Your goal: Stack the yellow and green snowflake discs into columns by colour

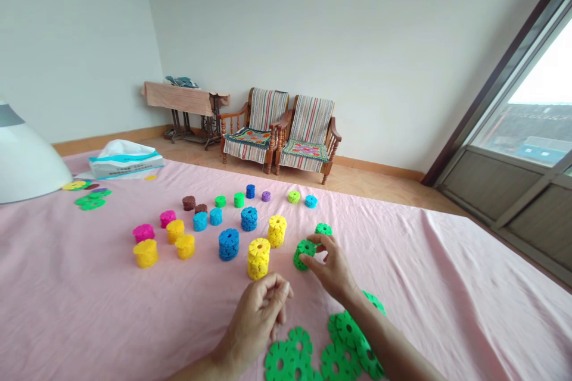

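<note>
My right hand (333, 268) has thumb and fingers closed around the top of a stack of green notched discs (304, 257). A second green stack (323, 229) stands just behind its fingers. My left hand (263, 306) is loosely curled, thumb against forefinger, with nothing showing in it. It hovers just in front of a yellow disc stack (258, 263); another yellow stack (277, 232) stands behind that one. Loose flat green discs (280, 362) lie between my forearms, and a heap of more (348, 333) is partly hidden by my right forearm.
Blue stacks (229, 245), orange-yellow stacks (146, 253), pink stacks (143, 233) and brown stacks (189, 203) stand on the pink cloth (80, 286). A tissue pack (127, 161), scattered discs (92, 199) and a white rounded object (27, 161) are at the left. Two chairs (308, 131) stand beyond.
</note>
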Tool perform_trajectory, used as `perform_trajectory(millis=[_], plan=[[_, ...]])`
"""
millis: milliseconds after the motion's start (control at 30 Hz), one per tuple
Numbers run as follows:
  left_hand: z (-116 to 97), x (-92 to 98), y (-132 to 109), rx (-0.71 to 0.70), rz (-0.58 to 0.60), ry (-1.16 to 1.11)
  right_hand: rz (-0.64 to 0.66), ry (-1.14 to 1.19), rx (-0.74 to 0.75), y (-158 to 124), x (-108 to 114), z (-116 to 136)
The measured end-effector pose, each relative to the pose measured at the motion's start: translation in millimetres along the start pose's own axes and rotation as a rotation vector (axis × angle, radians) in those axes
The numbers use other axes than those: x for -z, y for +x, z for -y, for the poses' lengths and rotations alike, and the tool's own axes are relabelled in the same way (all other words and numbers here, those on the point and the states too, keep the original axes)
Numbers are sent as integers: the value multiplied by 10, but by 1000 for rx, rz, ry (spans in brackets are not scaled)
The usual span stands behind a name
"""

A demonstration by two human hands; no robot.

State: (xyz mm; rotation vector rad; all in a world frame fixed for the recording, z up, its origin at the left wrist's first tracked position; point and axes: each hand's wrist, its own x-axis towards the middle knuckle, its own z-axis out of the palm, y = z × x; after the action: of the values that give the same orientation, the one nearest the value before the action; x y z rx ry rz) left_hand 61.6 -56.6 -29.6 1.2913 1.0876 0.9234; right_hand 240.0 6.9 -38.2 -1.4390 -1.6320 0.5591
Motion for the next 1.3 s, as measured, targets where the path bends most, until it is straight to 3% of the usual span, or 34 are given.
perform_trajectory(millis=[600,867,1100,1300], plan=[[25,-4,7,-8,0,7,28,-2,-1,27,-45,-77],[16,-6,3,5,-8,4,26,26,12,-20,76,10],[49,-3,10,-4,4,16,2,-185,137,-88,95,-80],[36,1,6,-11,-6,22,98,-190,136,-36,64,-107]])
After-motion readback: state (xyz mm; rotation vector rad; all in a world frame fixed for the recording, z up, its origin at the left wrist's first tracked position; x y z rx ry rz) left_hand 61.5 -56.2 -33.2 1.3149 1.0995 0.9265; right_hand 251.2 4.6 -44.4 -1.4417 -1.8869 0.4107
